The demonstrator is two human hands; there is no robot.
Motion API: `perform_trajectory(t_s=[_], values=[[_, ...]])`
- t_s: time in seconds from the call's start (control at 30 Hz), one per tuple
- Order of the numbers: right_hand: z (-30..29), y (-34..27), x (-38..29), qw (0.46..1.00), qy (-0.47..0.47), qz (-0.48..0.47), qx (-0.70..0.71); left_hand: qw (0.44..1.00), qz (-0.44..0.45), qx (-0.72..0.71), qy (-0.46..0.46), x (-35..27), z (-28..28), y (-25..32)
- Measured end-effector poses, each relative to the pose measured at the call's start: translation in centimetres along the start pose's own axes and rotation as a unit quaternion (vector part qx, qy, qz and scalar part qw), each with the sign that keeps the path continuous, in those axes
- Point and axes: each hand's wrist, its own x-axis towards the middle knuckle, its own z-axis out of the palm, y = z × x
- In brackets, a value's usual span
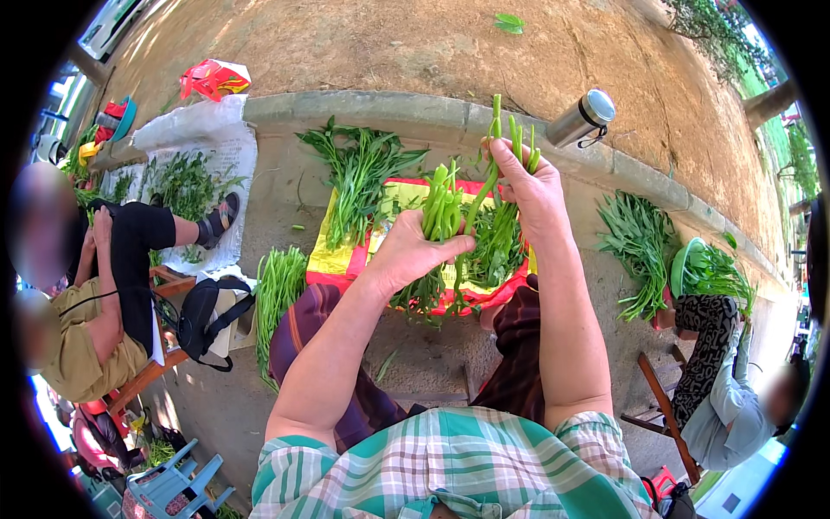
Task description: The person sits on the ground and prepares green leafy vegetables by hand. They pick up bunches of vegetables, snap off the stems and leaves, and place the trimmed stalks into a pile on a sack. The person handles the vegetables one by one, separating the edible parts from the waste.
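Note:
My left hand (415, 250) is closed around a bunch of green leafy-vegetable stems (443, 206), cut ends up and leaves hanging below. Raised a little to its right, my right hand (528, 181) pinches several loose stems (497, 123); one long stem runs down from it to my left thumb. Beneath both hands a red and yellow plastic sack (318, 259) is spread on the ground before my knees. On it lie loose leafy greens (496, 253), partly hidden by my hands and forearms. A leafy heap (363, 175) rests across the sack's far left corner.
Long stems (279, 305) are piled by my left knee. A stone kerb (363, 109) crosses ahead, with a steel flask (581, 118) standing at it. One person sits at left (97, 311), another at right (720, 389) beside a green basin (687, 263) and a leafy pile (639, 246).

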Motion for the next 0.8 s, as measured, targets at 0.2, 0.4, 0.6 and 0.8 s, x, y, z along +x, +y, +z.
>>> perform_trajectory(t_s=[0.2,0.4,0.6,0.8], values=[[-0.7,0.3,0.2,0.996,-0.064,0.028,0.058,1.000,0.002,-0.007,0.016,-0.3,-0.4,0.6],[-1.1,0.4,0.4,0.989,-0.109,0.037,0.095,0.993,0.056,-0.037,0.098,-0.1,-1.9,1.8],[0.1,0.2,-0.4,0.992,-0.058,0.066,-0.096,0.974,0.120,0.007,0.190,0.2,-3.1,2.1],[1.2,2.2,-1.0,0.969,-0.127,-0.020,-0.212,0.965,0.144,-0.002,0.219,0.2,-3.9,2.6]])
